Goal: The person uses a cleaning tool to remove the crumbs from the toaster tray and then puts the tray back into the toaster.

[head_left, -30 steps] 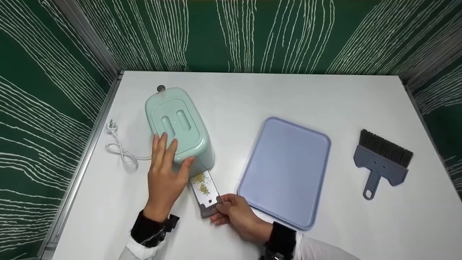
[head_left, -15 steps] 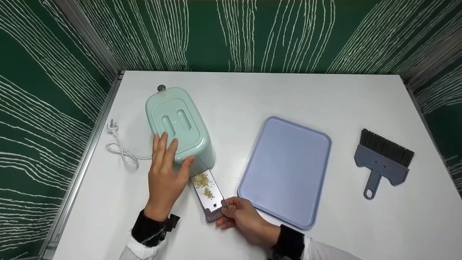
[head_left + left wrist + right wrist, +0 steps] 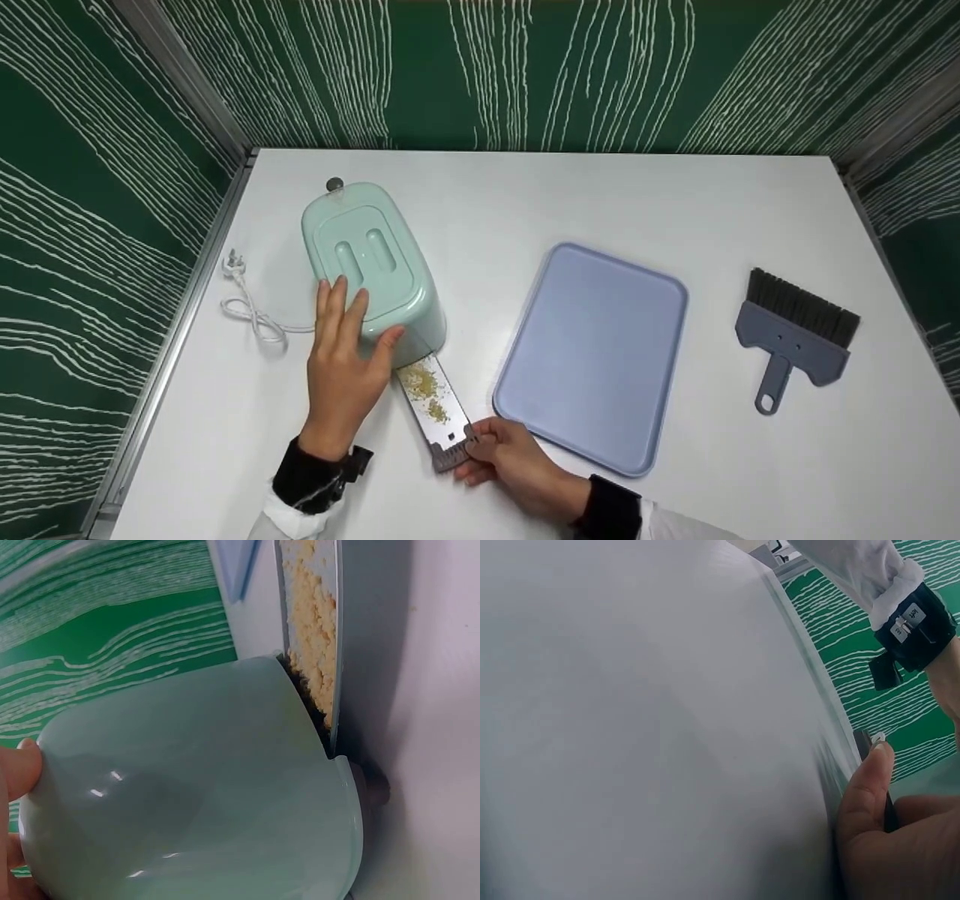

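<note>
A mint-green toaster (image 3: 409, 281) with a lidded top stands on the left half of the table. My left hand (image 3: 343, 382) rests on its near end, fingers extended over the top and thumb against the edge. From the toaster's near end a metal crumb tray (image 3: 441, 433) with a grey front sticks out, its far part hidden inside. Yellowish crumbs (image 3: 421, 384) lie on it; the left wrist view shows these crumbs (image 3: 313, 637) thick near the opening. My right hand (image 3: 517, 463) pinches the tray's grey front between thumb and fingers.
A flat blue-lilac serving tray (image 3: 600, 352) lies right of the toaster, close to my right hand. Farther right is a grey brush (image 3: 795, 334) with dark bristles. The white power cord (image 3: 259, 315) with its plug lies left of the toaster on the white table (image 3: 480, 195).
My right hand has drawn the crumb tray farther out of the toaster, toward me and slightly right. More of the crumbs now show. My left hand and the toaster have stayed put.
</note>
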Tool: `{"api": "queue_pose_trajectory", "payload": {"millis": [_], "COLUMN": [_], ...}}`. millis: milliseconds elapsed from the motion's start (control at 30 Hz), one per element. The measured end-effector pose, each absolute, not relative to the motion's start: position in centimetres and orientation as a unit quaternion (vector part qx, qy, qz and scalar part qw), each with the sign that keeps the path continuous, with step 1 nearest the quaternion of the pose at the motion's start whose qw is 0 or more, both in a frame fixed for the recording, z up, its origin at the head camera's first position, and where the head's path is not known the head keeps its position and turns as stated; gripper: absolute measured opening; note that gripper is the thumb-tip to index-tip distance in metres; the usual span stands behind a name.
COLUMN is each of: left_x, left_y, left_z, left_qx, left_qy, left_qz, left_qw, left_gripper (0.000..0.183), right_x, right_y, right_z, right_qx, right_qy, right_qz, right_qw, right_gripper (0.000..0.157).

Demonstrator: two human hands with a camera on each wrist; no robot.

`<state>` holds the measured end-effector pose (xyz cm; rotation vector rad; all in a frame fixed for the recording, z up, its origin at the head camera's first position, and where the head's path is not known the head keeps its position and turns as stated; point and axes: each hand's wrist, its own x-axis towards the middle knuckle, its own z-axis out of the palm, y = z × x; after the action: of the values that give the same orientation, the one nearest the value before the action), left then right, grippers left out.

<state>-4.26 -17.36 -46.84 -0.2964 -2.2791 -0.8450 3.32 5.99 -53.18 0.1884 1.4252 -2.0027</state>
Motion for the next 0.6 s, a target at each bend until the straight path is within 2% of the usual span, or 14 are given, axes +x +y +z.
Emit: {"api": "queue_pose_trajectory", "payload": {"millis": [600], "left_x": [-4.2], "left_y": [-17.4], "left_z": [-46.9], "left_qx": [-0.116], "left_qy": [-0.878], "left_qz": [-0.323], "left_qw": [0.334], "left_gripper": [0.070], "right_x": [4.0], "right_y": [7.4], "right_z": [-53.2], "right_qx": [0.051], "right_qy": [0.563], "right_qz": [-0.747], "right_qw": [0.350], "right_gripper": [0.023]}}
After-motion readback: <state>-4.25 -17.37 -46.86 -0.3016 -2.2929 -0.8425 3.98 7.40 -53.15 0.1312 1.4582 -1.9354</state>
